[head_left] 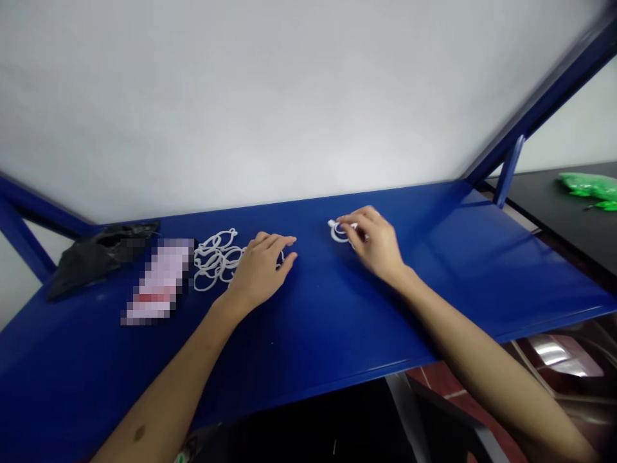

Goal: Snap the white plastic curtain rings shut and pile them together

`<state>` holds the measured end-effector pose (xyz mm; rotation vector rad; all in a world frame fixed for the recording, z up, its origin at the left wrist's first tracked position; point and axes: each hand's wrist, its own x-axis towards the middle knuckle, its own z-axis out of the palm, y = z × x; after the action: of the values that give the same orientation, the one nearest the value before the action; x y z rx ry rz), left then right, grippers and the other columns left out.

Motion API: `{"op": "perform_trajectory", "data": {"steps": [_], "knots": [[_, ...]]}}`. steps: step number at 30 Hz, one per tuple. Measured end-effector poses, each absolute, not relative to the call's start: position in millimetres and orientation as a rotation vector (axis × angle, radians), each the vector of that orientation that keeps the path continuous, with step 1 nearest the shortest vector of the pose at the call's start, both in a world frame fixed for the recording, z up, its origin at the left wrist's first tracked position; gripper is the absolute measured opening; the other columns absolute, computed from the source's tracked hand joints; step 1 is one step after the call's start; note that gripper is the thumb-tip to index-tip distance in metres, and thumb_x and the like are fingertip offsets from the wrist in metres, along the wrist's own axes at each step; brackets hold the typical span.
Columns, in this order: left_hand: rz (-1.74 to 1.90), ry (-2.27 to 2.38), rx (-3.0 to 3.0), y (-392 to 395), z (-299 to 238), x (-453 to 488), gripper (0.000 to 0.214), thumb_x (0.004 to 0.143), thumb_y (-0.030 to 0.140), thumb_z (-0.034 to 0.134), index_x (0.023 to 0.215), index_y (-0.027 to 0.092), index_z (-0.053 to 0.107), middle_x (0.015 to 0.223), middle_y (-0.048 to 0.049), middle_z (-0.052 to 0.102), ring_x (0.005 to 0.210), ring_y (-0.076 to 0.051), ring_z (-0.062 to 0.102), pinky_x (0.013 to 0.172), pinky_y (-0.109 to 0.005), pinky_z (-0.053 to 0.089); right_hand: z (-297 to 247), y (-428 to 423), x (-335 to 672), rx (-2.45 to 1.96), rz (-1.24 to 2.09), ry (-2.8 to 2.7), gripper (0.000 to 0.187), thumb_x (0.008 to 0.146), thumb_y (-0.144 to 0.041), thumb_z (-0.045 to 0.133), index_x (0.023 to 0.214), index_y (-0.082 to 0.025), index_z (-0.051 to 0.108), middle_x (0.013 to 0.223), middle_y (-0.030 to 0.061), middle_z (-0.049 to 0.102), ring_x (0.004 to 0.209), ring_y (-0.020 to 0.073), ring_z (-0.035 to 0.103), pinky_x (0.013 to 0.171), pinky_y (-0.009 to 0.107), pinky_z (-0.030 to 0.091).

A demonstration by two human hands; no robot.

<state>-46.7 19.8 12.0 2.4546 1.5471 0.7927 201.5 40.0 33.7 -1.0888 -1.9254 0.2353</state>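
Note:
My right hand (373,239) is closed in a pinch on a white plastic ring (340,238) that looks like a curtain ring. The fingers cover part of it, so I cannot tell if it is one ring or more. My left hand (260,269) is open, thumb and fingers apart, over the right side of a loose pile of white rings (212,260). Those rings have small eyelets and overlap one another. Part of a ring shows between the left thumb and forefinger, but no grip on it is visible.
On the blue table (313,341), a blurred-out pink and white item (161,276) lies left of the pile. Beside it is a crumpled black plastic bag (103,254). Blue metal braces (509,170) stand at both ends. A green packet (590,186) lies on a black surface at far right.

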Motion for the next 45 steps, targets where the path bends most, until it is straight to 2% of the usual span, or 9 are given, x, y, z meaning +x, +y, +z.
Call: {"op": "perform_trajectory", "data": {"steps": [5,10,15,20,28,32,37,40,45], "knots": [[0.490,1.656,2.524,27,11,-59,0.035,0.088,0.015,0.049,0.115,0.021,0.071,0.114,-0.0094,0.070,0.106,-0.031,0.056,0.097,-0.050,0.045,38,73,258,-1.707,0.011,-1.667,0.024,0.092,-0.024,0.055,0.107,-0.018,0.073,0.098,0.0116,0.071,0.088,0.0246,0.066,0.084,0.041,0.052],[0.434,1.654,2.506,27,15,-60,0.034,0.094,0.017,0.043,0.107,0.023,0.074,0.109,-0.0080,0.071,0.103,-0.029,0.056,0.092,-0.048,0.043,24,86,289,-2.168,-0.023,-1.616,0.024,0.090,-0.026,0.056,0.103,-0.018,0.075,0.101,0.0145,0.074,0.095,0.0309,0.069,0.081,0.042,0.052],[0.444,1.581,2.547,28,17,-63,0.036,0.096,0.018,0.044,0.106,0.029,0.076,0.107,-0.0065,0.071,0.095,-0.027,0.055,0.086,-0.045,0.043,26,83,282,-2.334,0.044,-1.653,0.027,0.091,-0.030,0.056,0.105,-0.019,0.076,0.103,0.0157,0.075,0.097,0.0311,0.070,0.081,0.043,0.053],[0.425,1.599,2.542,28,19,-62,0.023,0.096,0.028,0.054,0.094,0.029,0.076,0.105,-0.0044,0.073,0.098,-0.027,0.055,0.086,-0.043,0.041,30,82,278,-2.348,0.047,-1.663,0.031,0.092,-0.033,0.054,0.109,-0.019,0.075,0.106,0.0174,0.074,0.098,0.0324,0.070,0.081,0.043,0.053],[0.524,1.684,2.399,26,25,-55,0.013,0.093,0.028,0.058,0.086,0.023,0.068,0.090,-0.0041,0.074,0.092,-0.027,0.061,0.085,-0.043,0.044,27,83,281,-2.289,0.007,-1.632,0.029,0.091,-0.035,0.058,0.109,-0.017,0.073,0.106,0.0164,0.074,0.098,0.0321,0.068,0.081,0.045,0.052],[0.711,1.728,2.218,21,30,-45,0.011,0.090,0.028,0.060,0.082,0.022,0.064,0.076,-0.0018,0.072,0.076,-0.023,0.066,0.077,-0.038,0.047,30,79,272,-1.887,-0.128,-1.671,0.029,0.095,-0.033,0.054,0.111,-0.016,0.071,0.106,0.0151,0.072,0.103,0.0290,0.063,0.087,0.045,0.051],[0.950,1.694,2.100,11,29,-29,0.006,0.090,0.026,0.061,0.085,0.023,0.062,0.063,0.0036,0.070,0.063,-0.018,0.067,0.076,-0.036,0.048,23,45,222,-1.260,0.384,-1.965,0.027,0.094,-0.041,0.061,0.113,-0.024,0.069,0.105,0.0085,0.073,0.091,0.0219,0.067,0.080,0.036,0.054],[1.034,1.675,2.114,6,26,-22,0.006,0.091,0.025,0.061,0.095,0.023,0.064,0.065,0.0039,0.072,0.067,-0.019,0.070,0.079,-0.036,0.050,13,20,186,-1.078,0.674,-2.035,0.030,0.091,-0.042,0.067,0.115,-0.024,0.064,0.097,0.0051,0.074,0.082,0.0186,0.069,0.075,0.033,0.055],[1.073,1.552,2.118,0,21,-17,0.012,0.092,0.024,0.061,0.103,0.025,0.065,0.078,0.0025,0.078,0.082,-0.021,0.076,0.085,-0.036,0.053,8,6,165,-1.063,0.769,-1.957,0.012,0.098,-0.031,0.055,0.103,-0.021,0.060,0.079,0.0009,0.072,0.067,0.0149,0.067,0.063,0.028,0.053]]}}
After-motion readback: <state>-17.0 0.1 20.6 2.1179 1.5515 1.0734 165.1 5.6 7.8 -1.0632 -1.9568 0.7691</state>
